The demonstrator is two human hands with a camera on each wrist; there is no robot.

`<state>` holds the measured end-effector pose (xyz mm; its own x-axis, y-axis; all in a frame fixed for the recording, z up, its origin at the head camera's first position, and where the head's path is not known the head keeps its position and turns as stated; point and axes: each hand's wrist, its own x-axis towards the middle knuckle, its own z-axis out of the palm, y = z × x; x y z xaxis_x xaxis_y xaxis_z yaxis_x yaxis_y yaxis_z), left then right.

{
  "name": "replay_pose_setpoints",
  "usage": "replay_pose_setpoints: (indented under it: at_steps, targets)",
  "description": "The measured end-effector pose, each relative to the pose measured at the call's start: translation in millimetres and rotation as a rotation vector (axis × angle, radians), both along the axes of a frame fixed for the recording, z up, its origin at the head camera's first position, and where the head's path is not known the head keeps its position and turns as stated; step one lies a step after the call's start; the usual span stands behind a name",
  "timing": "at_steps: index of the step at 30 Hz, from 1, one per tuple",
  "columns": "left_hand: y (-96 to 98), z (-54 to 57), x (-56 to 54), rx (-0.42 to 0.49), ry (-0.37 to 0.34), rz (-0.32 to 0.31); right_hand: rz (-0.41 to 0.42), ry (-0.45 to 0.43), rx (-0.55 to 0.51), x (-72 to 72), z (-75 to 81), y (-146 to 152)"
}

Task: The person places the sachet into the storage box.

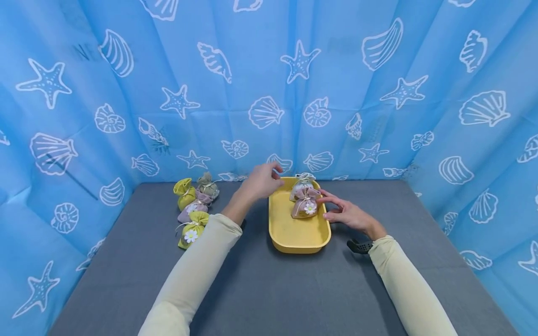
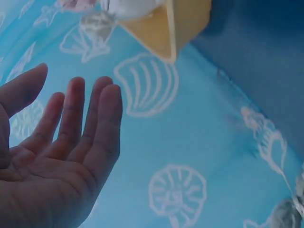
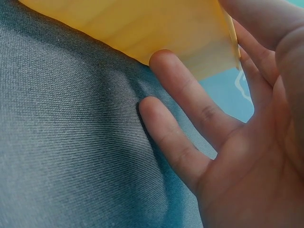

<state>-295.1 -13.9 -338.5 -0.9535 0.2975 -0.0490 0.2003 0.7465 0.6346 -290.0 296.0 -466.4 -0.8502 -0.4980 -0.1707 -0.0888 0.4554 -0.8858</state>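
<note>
Over the back left corner of the yellow tray [image 1: 286,234], my left hand [image 1: 262,181] hovers with bent, spread fingers and nothing in them. The left wrist view shows its bare palm [image 2: 52,175]. My right hand [image 1: 349,214] is at the tray's right rim, fingertips right by a pink drawstring pouch with a white daisy [image 1: 303,210]. In the right wrist view, two spread fingers [image 3: 185,90] lie outside the tray wall [image 3: 118,28]. Behind the pink pouch, a pale whitish pouch [image 1: 297,186] leans in the tray, partly hidden.
Left of the tray, several pouches sit on the grey table [image 1: 269,289]: a yellow-green one [image 1: 184,193], a grey-green one [image 1: 208,186], a lilac one [image 1: 193,210] and another yellow-green one with a daisy [image 1: 194,228]. A blue shell-print curtain [image 1: 252,93] hangs behind the table.
</note>
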Motion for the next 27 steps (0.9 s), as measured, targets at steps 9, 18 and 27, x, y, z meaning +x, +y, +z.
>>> replay_pose_setpoints:
  at_steps: [9, 18, 27]
  targets:
    - [-58.6, 11.6, 15.7, 0.026, 0.025, 0.059, 0.012, 0.016, -0.006, -0.9, -2.6, 3]
    - [-122.0, 13.9, 28.2, 0.014, 0.004, 0.084, 0.032, -0.002, -0.055, -1.4, -2.4, 2]
    - [-170.7, -5.8, 36.5, -0.035, -0.039, 0.091, 0.011, 0.006, -0.02, -2.3, -1.7, 0]
